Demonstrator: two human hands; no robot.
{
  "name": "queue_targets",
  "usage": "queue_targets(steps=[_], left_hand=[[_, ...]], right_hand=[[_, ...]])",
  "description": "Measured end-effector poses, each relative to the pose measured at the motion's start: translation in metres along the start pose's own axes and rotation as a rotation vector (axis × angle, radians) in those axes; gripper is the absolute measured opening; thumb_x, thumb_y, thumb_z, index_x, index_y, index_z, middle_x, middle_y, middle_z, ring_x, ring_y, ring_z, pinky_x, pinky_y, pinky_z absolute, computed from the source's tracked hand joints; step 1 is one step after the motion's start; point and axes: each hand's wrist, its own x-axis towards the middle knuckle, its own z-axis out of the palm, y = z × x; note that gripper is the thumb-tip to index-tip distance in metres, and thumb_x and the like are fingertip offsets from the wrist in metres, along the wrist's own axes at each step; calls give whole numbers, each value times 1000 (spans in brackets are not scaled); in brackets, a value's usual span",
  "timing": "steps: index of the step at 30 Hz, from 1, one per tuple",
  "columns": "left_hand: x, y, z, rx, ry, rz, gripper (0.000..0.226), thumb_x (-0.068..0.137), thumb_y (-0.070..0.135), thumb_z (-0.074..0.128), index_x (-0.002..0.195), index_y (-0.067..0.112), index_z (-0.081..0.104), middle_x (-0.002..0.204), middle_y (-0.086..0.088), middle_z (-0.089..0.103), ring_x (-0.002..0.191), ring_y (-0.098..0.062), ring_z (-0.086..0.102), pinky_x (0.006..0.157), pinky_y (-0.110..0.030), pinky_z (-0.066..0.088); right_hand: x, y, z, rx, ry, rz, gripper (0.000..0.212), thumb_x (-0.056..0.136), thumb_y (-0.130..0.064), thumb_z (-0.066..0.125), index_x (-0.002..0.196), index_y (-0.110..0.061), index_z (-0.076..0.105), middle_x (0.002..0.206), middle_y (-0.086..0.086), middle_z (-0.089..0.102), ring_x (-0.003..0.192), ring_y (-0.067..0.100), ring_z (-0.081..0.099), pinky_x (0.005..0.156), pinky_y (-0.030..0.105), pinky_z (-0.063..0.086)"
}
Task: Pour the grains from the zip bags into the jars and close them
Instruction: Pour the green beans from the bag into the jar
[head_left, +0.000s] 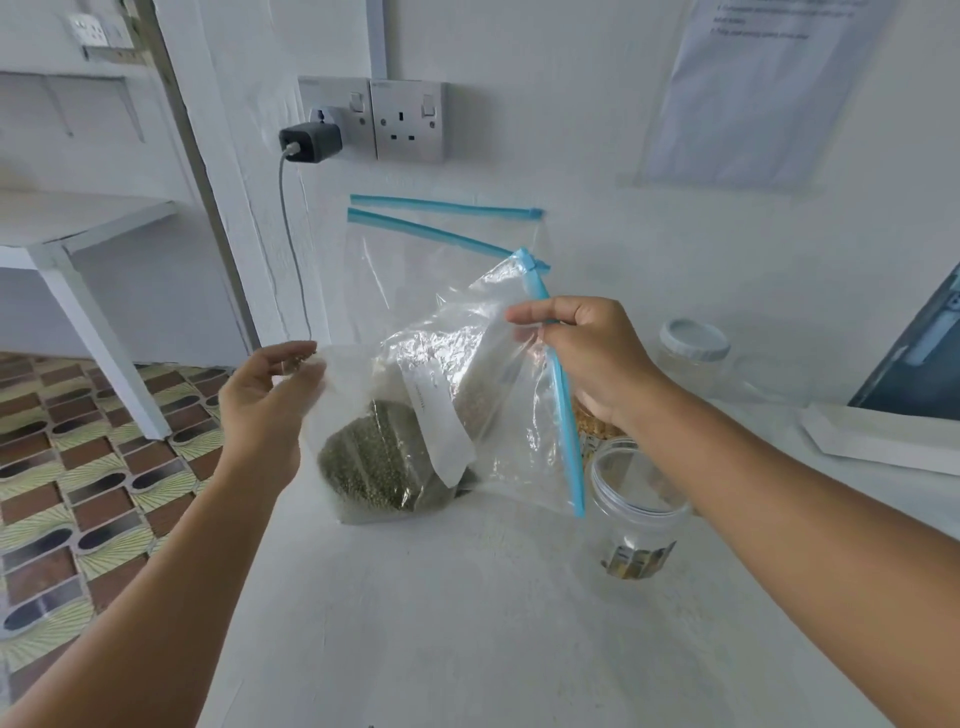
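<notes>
Clear plastic is crinkling at the centre of the frame as a person's right hand (582, 353) is pinching the blue zip edge of a zip bag (467, 395) and the left hand (265, 395) is gripping its opposite corner, seemingly to steady the green grains (374, 457) sagging at its base. An open jar (636, 499) is waiting at lower right on the white table (467, 623), likely for pouring, while a lidded jar (693, 353) is standing further back at right

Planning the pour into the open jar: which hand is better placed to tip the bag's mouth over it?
Probably the right hand: it pinches the blue zip edge of the clear plastic bag of green grains, directly above the lidless clear plastic jar. The left hand holds the far corner.
</notes>
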Motion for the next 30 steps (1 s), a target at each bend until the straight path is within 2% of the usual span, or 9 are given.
queue_targets(steps=[2,6,11,14,17,22,26,28,30], left_hand=[[2,-1,-6,36,33,0,26,90,0,77,92,26,77,91,-1,65,90,-20,64,105,-48,55],[0,-15,-21,153,27,-89,37,93,-1,73,116,28,68,112,-12,63,101,-24,68,102,-46,57],[-3,-14,-17,26,107,-183,38,103,14,64,138,17,52,108,-11,67,104,-27,71,96,-42,56],[-1,-8,-13,30,137,-281,23,109,23,55,129,14,59,97,-5,74,101,-25,73,93,-41,57],[1,-8,-13,152,98,-237,25,101,21,69,124,12,68,100,-5,76,91,-15,71,89,-34,55],[0,3,-13,400,-23,-102,19,89,19,83,106,21,76,98,-3,78,91,-13,71,93,-30,52],[3,5,-14,411,39,-96,1,94,21,78,95,21,77,94,-7,76,88,-16,68,95,-41,53],[4,4,-14,366,28,-130,1,96,18,75,95,18,76,100,-12,77,86,-17,70,85,-38,52],[5,4,-15,327,54,-113,4,96,14,73,94,17,75,104,-15,77,84,-17,70,83,-36,51]], right_hand=[[2,-1,-1,17,-5,1,52,91,11,49,86,-28,84,100,-2,80,105,17,74,103,33,53],[-4,0,1,-50,-61,-2,46,94,9,50,98,-23,84,99,-2,79,100,12,74,88,17,51],[-5,-3,4,-65,-84,5,46,96,8,50,99,-24,83,103,-4,78,94,5,73,86,14,51],[-5,-7,7,-81,-100,0,47,95,9,48,102,-21,83,109,-6,77,93,2,74,81,9,51],[-7,-7,10,-85,-112,-9,48,95,10,46,103,-20,82,112,-8,76,94,0,74,80,6,50],[-5,-4,9,-100,-106,-11,46,95,9,47,102,-21,82,114,-9,76,98,2,74,92,17,52],[-3,0,6,-90,-89,4,47,95,8,48,98,-25,82,113,-5,76,99,5,75,98,24,54],[-4,0,5,-89,-88,3,47,94,8,49,98,-25,82,113,-5,76,99,5,75,98,24,54],[-4,0,5,-86,-75,0,47,94,9,49,99,-24,82,111,-4,77,99,6,75,94,21,53]])
